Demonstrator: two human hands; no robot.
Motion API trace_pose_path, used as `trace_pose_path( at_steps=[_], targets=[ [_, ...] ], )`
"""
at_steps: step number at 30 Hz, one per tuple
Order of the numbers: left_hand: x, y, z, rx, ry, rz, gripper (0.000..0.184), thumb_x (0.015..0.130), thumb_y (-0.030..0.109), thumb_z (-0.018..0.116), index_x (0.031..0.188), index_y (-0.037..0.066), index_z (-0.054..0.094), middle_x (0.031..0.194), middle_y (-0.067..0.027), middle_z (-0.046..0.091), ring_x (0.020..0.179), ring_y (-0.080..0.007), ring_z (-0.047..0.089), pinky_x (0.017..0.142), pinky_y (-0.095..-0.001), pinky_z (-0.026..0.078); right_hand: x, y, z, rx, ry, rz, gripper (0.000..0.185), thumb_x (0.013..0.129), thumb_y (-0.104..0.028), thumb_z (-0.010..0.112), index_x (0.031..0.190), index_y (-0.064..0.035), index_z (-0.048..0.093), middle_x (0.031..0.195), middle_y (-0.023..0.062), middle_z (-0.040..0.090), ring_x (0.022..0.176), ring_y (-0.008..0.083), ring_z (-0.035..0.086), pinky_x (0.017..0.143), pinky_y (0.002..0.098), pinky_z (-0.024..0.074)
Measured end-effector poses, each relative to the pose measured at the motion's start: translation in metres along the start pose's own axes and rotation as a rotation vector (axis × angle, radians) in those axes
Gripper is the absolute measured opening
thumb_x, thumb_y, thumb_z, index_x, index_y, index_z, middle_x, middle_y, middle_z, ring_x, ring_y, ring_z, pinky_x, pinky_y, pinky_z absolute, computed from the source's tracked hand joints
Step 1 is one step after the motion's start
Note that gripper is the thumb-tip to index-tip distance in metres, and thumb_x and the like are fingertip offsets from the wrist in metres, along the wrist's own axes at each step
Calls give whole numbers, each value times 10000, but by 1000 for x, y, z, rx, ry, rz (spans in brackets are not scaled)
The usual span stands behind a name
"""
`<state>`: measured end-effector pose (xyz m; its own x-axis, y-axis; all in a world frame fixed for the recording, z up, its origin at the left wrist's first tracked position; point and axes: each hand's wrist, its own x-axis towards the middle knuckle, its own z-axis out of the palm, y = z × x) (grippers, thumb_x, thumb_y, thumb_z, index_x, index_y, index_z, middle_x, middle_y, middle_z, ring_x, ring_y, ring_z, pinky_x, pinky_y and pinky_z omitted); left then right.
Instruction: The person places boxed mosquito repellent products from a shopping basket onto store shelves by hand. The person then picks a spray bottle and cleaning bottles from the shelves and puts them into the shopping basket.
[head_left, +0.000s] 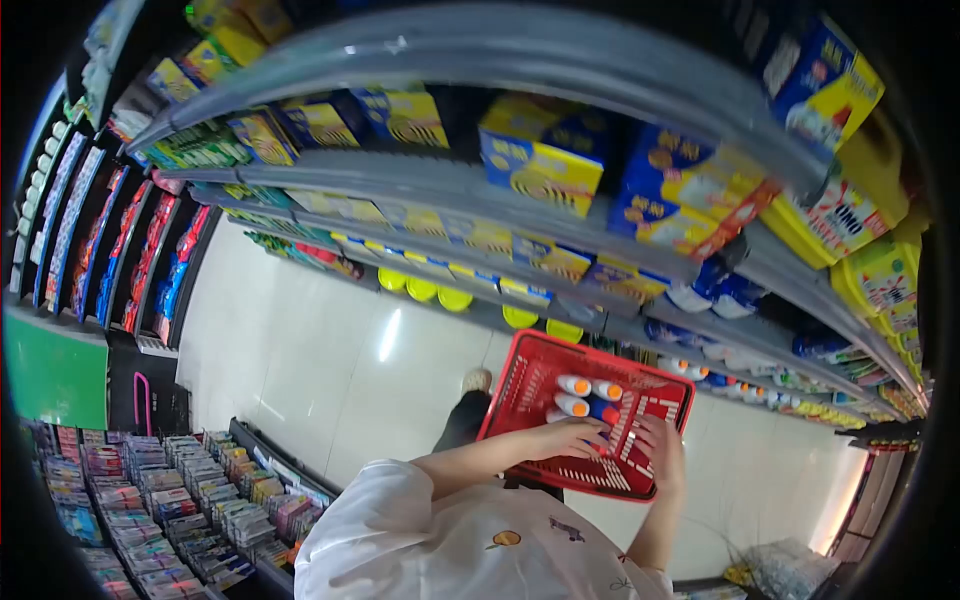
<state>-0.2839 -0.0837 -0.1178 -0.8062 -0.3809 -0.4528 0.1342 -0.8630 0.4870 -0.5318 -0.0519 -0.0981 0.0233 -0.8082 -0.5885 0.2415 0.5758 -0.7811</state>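
Note:
A red plastic shopping basket (517, 375) is in front of my body, above the pale floor. Several white bottles with orange caps (573, 385) stand in it, beside a blue bottle with a red cap (606, 411). My left hand (568, 440) reaches in from the left, its fingers bent around a bottle with blue and red parts that they mostly cover. Over the basket's right side is my right hand (655, 450), its fingers apart and nothing visible in them.
Shelves (400, 165) with yellow-and-blue detergent boxes (545, 165) curve across the top. Yellow jugs (840, 220) are at the right. A rack of small hanging packets (190, 500) stands at lower left. My shoe (477, 380) shows on the tiled floor (330, 370).

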Motion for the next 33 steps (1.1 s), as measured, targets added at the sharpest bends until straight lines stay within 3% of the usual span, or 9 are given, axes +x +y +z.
trace_pose_path(
  at_steps=[3, 7, 10, 12, 14, 17, 25, 30, 33],
  targets=[
    [-84, 99, 12, 516, -31, 394, 449, 931, 147, 456, 1345, 13, 346, 1243, -129, 521, 1141, -205, 517, 961, -330, 414, -41, -108, 53, -169, -223, -464, 845, 828, -692, 359, 1282, 18, 415, 1239, 179, 515, 1086, 281, 541, 932, 393, 410],
    [-203, 235, 34, 566, 90, 775, 475, 908, 263, 501, 1291, 0, 401, 1220, -163, 536, 1112, -265, 538, 941, -382, 426, -75, -217, 149, -105, -628, -921, 1084, 692, -805, 425, 1289, 98, 368, 1248, 255, 485, 1136, 336, 512, 971, 424, 381],
    [-276, 315, 45, 619, 168, 1109, 446, 900, 246, 488, 1255, -17, 431, 1191, -187, 542, 1083, -289, 557, 922, -384, 443, -76, -251, 219, -105, -864, -943, 1109, 679, -792, 468, 1280, 132, 351, 1239, 288, 474, 1135, 366, 509, 976, 445, 379],
    [-303, 362, 41, 656, 282, 1313, 418, 895, 213, 477, 1231, -33, 441, 1168, -199, 545, 1072, -291, 562, 918, -380, 450, -70, -274, 262, -267, -782, -817, 1019, 683, -665, 602, 1293, 111, 350, 1255, 262, 473, 1155, 343, 500, 971, 423, 394],
    [-320, 405, 40, 708, 434, 1495, 378, 897, 165, 461, 1208, -49, 445, 1156, -205, 541, 1062, -287, 566, 922, -364, 454, -64, -303, 309, -525, -682, -920, 765, 697, -283, 744, 1318, -8, 391, 1288, 167, 482, 1180, 278, 489, 988, 387, 386],
    [-329, 465, 26, 768, 584, 1643, 389, 878, 86, 493, 1232, -53, 415, 1235, -205, 468, 1107, -261, 523, 947, -333, 436, -37, -337, 376, -550, -573, -1001, 619, 784, -212, 662, 1307, -14, 395, 1269, 155, 483, 1146, 247, 503, 951, 359, 427],
    [-295, 552, 0, 1728, 1023, 1627, 976, 700, 211, 716, 1392, -44, 77, 1250, -291, 423, 1161, -375, 457, 998, -361, 353, 60, -416, 501, -825, 98, -1394, 744, 812, -396, 621, 1321, 62, 329, 1207, 257, 516, 1117, 323, 529, 928, 347, 427],
    [-294, 552, 16, 1578, 1028, 1321, 1126, 660, 276, 746, 1396, -28, -51, 1286, -344, 383, 1170, -424, 452, 952, -375, 401, 90, -433, 539, -585, 207, -1207, 872, 753, -481, 637, 1263, 147, 312, 1161, 301, 527, 1090, 363, 543, 911, 368, 444],
    [-283, 560, 4, 1677, 905, 1594, 1105, 685, 291, 731, 1395, -29, -54, 1298, -354, 365, 1171, -441, 444, 951, -372, 403, 100, -434, 543, -535, 171, -1217, 864, 766, -496, 614, 1256, 152, 319, 1149, 299, 536, 1074, 359, 555, 910, 360, 449]
  ],
)
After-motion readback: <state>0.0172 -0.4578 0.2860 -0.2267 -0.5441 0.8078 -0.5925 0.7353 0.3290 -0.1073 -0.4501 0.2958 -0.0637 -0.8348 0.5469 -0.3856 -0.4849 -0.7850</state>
